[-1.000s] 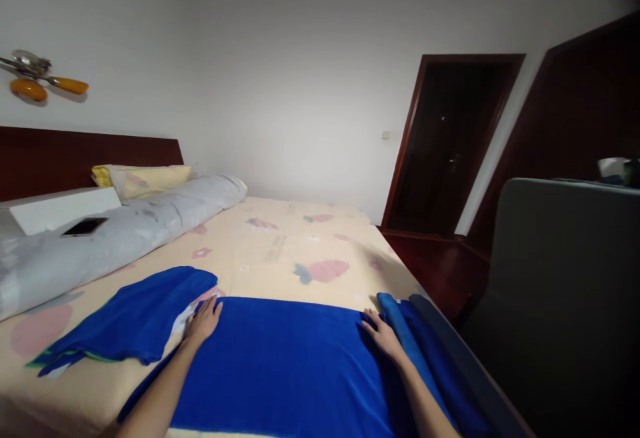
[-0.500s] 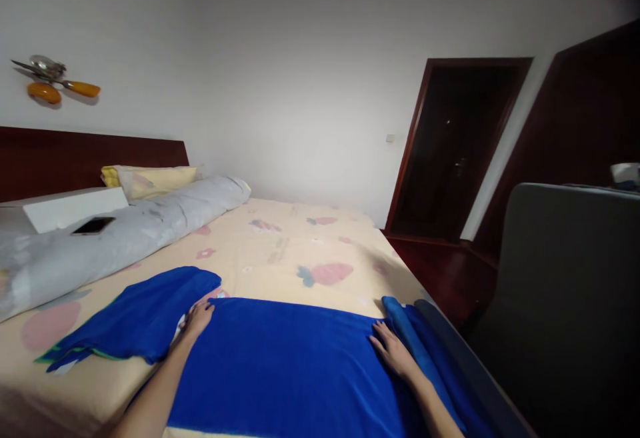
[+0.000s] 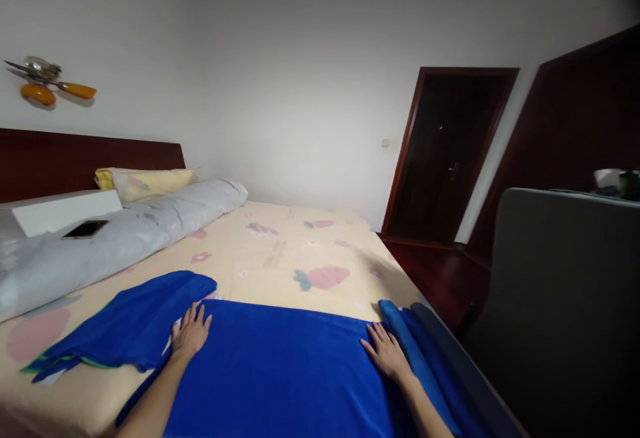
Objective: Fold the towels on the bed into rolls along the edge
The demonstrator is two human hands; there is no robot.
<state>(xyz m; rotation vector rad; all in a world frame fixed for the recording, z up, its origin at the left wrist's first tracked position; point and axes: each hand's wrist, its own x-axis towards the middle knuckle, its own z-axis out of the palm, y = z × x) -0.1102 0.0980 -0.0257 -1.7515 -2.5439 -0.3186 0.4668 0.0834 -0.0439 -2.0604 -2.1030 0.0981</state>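
Observation:
A blue cloth (image 3: pixel 280 365), which looks like a towel, lies spread flat on the bed (image 3: pixel 280 258) in front of me. My left hand (image 3: pixel 191 333) rests with fingers spread on its far left corner. On the right side, my right hand (image 3: pixel 387 350) lies flat on the same cloth with its fingers apart. Left of my left hand sits a second blue cloth (image 3: pixel 135 318), loosely bunched, with a green edge and a white tag. Folded dark blue cloths (image 3: pixel 425 351) are stacked just right of my right hand.
A long grey roll (image 3: pixel 150 225) lies across the bed, carrying a phone (image 3: pixel 86 229). Near it are a white box (image 3: pixel 70 213) and a yellow pillow (image 3: pixel 150 181). A dark chair back (image 3: pixel 565 291) stands to the right, with a door (image 3: pixel 447 158) beyond.
My left hand has shifted slightly left and down, its fingers going from closed at the cloth's corner to spread flat. My right hand stays on the cloth. The view has turned slightly.

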